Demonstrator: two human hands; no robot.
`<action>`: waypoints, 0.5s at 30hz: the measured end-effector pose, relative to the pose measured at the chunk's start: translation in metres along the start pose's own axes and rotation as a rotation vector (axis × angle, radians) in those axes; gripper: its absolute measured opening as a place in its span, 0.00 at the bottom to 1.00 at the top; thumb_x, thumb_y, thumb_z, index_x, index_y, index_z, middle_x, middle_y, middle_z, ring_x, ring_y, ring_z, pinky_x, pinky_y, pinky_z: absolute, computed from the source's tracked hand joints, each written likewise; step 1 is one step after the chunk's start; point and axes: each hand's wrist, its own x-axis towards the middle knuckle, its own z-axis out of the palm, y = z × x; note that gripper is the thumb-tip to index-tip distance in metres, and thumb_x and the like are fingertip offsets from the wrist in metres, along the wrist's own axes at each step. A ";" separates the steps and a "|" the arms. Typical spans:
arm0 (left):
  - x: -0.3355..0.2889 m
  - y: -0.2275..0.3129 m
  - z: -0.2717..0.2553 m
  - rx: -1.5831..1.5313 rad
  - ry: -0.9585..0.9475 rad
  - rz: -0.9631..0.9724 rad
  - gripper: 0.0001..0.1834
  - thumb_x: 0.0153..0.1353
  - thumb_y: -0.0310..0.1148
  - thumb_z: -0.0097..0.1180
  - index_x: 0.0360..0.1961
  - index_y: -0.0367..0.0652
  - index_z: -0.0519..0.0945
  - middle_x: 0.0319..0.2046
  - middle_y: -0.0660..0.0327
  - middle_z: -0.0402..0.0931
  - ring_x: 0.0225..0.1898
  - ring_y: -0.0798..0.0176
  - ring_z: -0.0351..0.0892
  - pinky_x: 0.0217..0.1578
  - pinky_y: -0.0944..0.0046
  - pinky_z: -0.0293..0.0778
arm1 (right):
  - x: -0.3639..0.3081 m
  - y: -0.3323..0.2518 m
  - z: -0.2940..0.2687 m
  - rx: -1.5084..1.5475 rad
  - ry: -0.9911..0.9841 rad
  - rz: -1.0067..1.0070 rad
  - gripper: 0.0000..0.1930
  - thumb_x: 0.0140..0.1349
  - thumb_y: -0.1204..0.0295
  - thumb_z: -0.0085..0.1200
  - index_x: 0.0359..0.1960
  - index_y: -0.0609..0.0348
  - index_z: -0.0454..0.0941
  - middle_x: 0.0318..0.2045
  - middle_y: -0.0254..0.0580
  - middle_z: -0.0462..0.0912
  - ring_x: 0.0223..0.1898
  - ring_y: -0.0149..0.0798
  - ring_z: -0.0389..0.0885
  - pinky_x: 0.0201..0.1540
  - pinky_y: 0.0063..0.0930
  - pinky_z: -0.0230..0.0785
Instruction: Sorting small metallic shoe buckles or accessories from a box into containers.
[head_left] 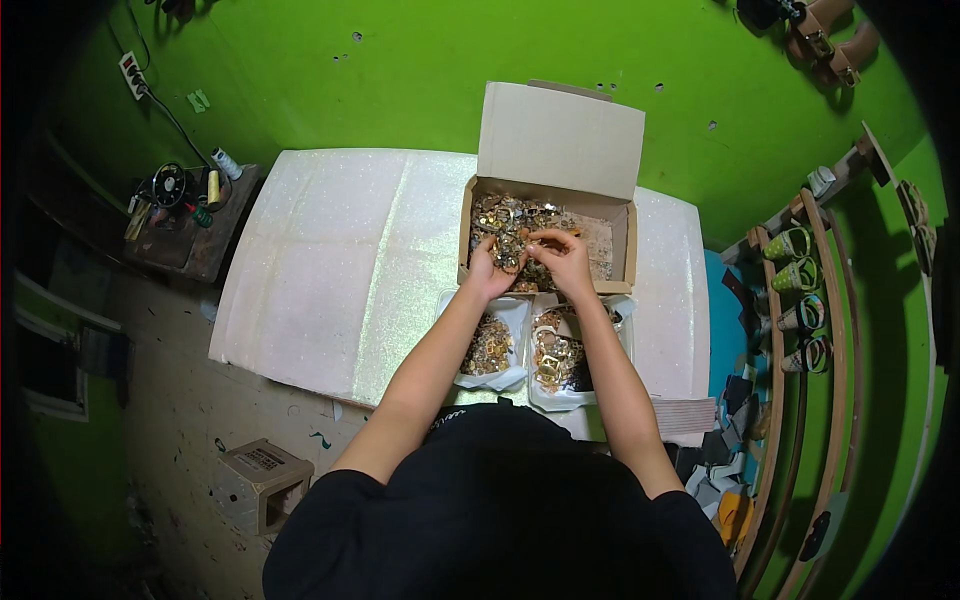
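Observation:
An open cardboard box (626, 245) holds a heap of small gold and silver metal pieces (495, 212), some of them buckle- or ring-shaped. Over its near left part, my left hand (484, 270) is cupped around a handful of metal fittings (508, 256). My right hand (566, 266) is beside it, thumb and fingers pinched together at the edge of the handful; whatever is between the fingertips is too small to make out. Just in front of the box stand two white-lined trays. Similar metal pieces fill the left tray (519, 312) and the right tray (570, 402).
The box's lid (560, 140) stands up against the green wall. A pale glittery sheet covers the table (310, 250). Left, a small dark table (185, 250) bears thread spools. A wooden rack (775, 400) with sandals is at right, near scraps (735, 425). A stool (262, 475) is on the floor.

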 end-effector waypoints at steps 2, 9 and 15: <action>0.001 -0.001 0.000 -0.008 -0.033 -0.013 0.22 0.61 0.39 0.26 0.46 0.33 0.66 0.39 0.52 0.71 0.38 0.57 0.73 0.36 0.61 0.72 | -0.002 0.003 -0.005 -0.099 0.018 0.004 0.08 0.45 0.81 0.56 0.29 0.66 0.74 0.26 0.37 0.77 0.26 0.24 0.74 0.29 0.14 0.67; 0.005 0.001 -0.005 -0.015 -0.118 -0.053 0.24 0.61 0.40 0.25 0.46 0.31 0.65 0.42 0.49 0.69 0.44 0.53 0.70 0.44 0.58 0.69 | -0.011 0.002 -0.011 -0.166 -0.012 -0.028 0.07 0.44 0.81 0.57 0.27 0.65 0.75 0.25 0.37 0.78 0.26 0.23 0.74 0.28 0.13 0.67; 0.006 0.002 -0.008 -0.064 -0.125 -0.080 0.24 0.61 0.39 0.26 0.45 0.29 0.65 0.41 0.48 0.69 0.44 0.52 0.69 0.47 0.57 0.67 | -0.047 0.002 -0.001 -0.329 -0.120 0.138 0.06 0.43 0.80 0.57 0.25 0.63 0.77 0.23 0.34 0.78 0.23 0.22 0.72 0.25 0.14 0.65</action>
